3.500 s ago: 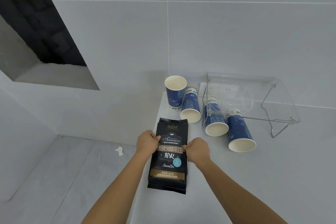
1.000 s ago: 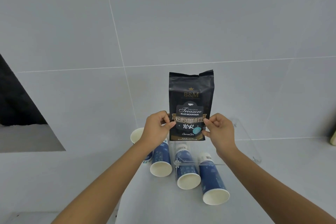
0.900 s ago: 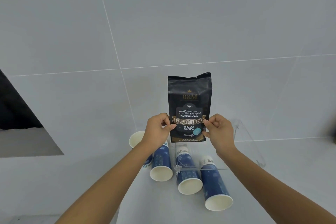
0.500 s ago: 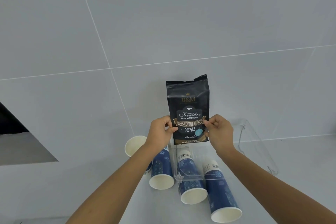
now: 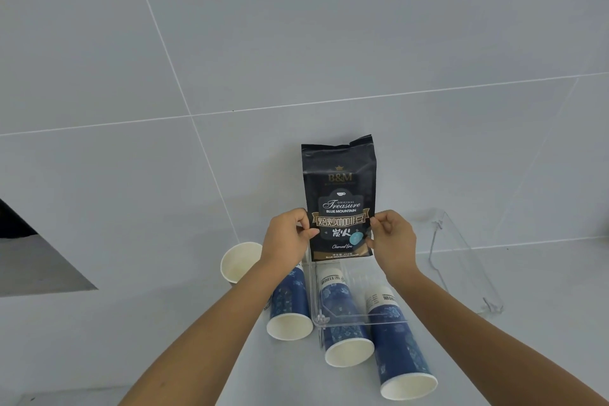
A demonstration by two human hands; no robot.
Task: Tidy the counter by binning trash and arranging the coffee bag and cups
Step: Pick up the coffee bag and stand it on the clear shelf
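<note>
Against the pale grey tiled wall [image 5: 329, 43], a black foil coffee bag with gold and white lettering [image 5: 339, 184] is held upright, its label turned toward the camera and its crimped top edge uppermost. The bag is pinched at its lower half from both sides: the left hand [image 5: 286, 241] is closed on the left edge, thumb laid across the front of the label and the other fingers curled behind, while the right hand [image 5: 393, 241] is closed on the right edge in the same manner, its fingertips [image 5: 374, 219] pressed on the border of the bag. The bag's bottom edge is seen just above the top of a clear acrylic shelf stand [image 5: 461, 273]; whether it touches that surface cannot be told. Beneath and in front of the stand, on the light grey counter [image 5: 527, 323], three blue floral paper cups are seen lying on their sides with white mouths toward the camera: a left cup [image 5: 288, 310], a middle cup [image 5: 342, 323] partly under the clear plate, and a right cup [image 5: 402, 356]. A fourth paper cup [image 5: 239, 262] is seen behind the left forearm, its open white mouth visible, just beside the left cup.
</note>
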